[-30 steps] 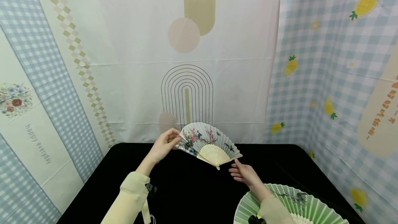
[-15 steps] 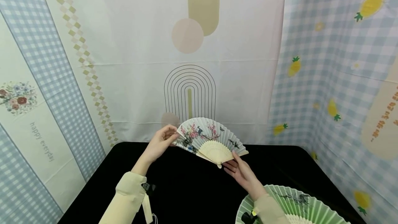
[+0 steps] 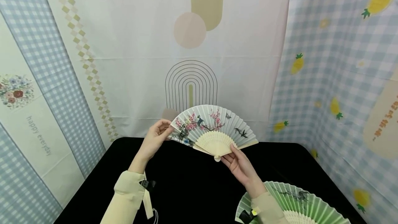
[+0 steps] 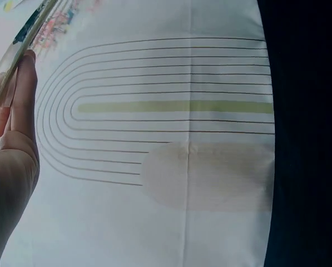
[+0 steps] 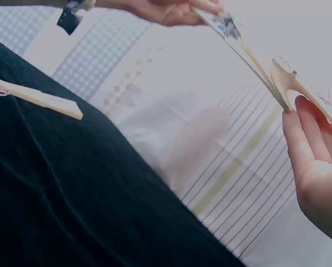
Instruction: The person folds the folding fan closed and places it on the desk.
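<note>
A white folding fan [image 3: 217,123] with pink blossoms, dark branches and birds is spread above the table in the head view, its pale ribs meeting at the bottom. My left hand [image 3: 155,138] pinches its left edge between thumb and fingers. Low on the ribs, right of the pivot, my right hand [image 3: 240,168] grips it, thumb in front and fingers behind. The left wrist view catches the fan's edge [image 4: 22,47] nearly side-on beside the left palm. From the right wrist, the ribs [image 5: 313,97] rise over the right fingers [image 5: 299,139].
A green spread fan [image 3: 314,198] lies at the front right, partly under the right forearm. A folded pale fan [image 5: 40,100] with a cord loop rests on the black table [image 3: 186,189] near the left sleeve. A printed cloth [image 3: 140,78] hangs behind the table.
My right hand has moved from the fan's right end to its lower ribs and now grips there. The fan sits slightly higher and appears larger and more widely spread. The left hand keeps its pinch.
</note>
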Demonstrator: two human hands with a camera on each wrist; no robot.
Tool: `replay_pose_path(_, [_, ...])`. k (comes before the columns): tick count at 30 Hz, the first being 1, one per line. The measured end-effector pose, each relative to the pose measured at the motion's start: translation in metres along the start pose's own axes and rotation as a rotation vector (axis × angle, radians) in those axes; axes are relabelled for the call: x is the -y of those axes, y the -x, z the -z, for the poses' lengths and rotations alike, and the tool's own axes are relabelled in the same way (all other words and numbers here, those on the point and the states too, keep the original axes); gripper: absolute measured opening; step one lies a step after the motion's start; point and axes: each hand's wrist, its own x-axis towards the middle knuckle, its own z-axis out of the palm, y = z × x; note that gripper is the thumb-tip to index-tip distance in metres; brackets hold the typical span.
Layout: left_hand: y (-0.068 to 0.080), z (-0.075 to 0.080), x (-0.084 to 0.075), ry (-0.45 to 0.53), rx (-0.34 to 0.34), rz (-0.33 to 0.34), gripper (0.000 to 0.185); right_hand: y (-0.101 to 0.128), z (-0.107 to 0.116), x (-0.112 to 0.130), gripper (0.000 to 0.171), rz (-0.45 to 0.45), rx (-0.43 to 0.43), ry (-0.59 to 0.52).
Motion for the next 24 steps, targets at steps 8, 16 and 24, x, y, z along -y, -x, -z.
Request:
replay_pose_path(8, [0.01,-0.001,0.004,0.134,-0.118,0.035,0.029,0.004,-0.025,0.0,0.035,0.093,-0.094,0.075])
replay_pose_path(16, [0.019,-0.012,0.007,0.265,-0.211,0.07,0.036,0.009,-0.034,0.001,0.036,0.176,-0.088,0.115])
replay_pose_path(24, [0.024,-0.018,0.019,0.363,-0.282,0.14,0.043,0.004,-0.026,-0.005,0.037,0.227,-0.04,0.137])
